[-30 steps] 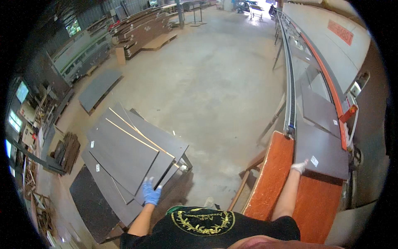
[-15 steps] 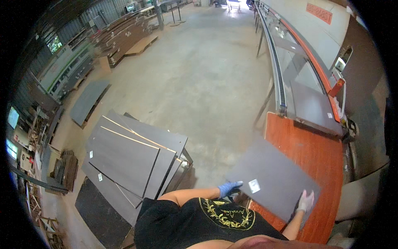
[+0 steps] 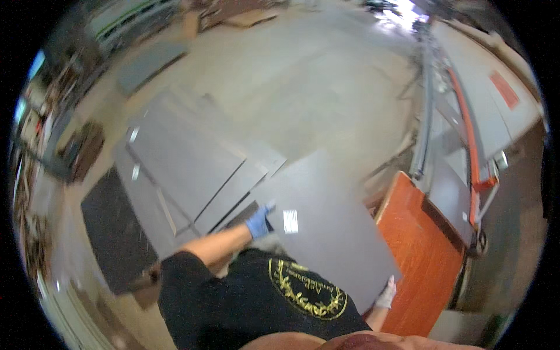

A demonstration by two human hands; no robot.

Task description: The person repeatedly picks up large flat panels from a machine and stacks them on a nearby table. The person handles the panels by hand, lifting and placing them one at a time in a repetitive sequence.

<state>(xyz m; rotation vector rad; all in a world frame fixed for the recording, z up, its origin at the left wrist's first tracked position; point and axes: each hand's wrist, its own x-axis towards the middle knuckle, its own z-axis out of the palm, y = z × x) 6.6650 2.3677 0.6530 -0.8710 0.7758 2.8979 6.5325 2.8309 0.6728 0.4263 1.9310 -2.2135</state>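
Observation:
A grey rectangular panel [image 3: 332,227] with a white label [image 3: 290,221] spans the space in front of my body, held between both hands. My left hand [image 3: 258,223], in a blue glove, grips its left edge near the label. At the panel's lower right corner, my right hand [image 3: 387,293] in a pale glove holds the edge, fingertips on the upper face. The panel's right side overlaps the reddish-brown tabletop [image 3: 417,256]. Its far left corner reaches close to a stack of similar grey panels [image 3: 181,151] on my left. The undersides of both hands are hidden.
A conveyor-like machine with an orange rail [image 3: 464,116] runs away on the right, with another grey panel [image 3: 449,195] on its near end. A black sheet [image 3: 116,233] lies left of the stack. Farther back, a low grey stack [image 3: 151,64] sits on the concrete floor [image 3: 315,87].
Both hands have carried the panel leftward, from mostly over the reddish-brown table toward the stack. My view has turned, and the picture is blurred.

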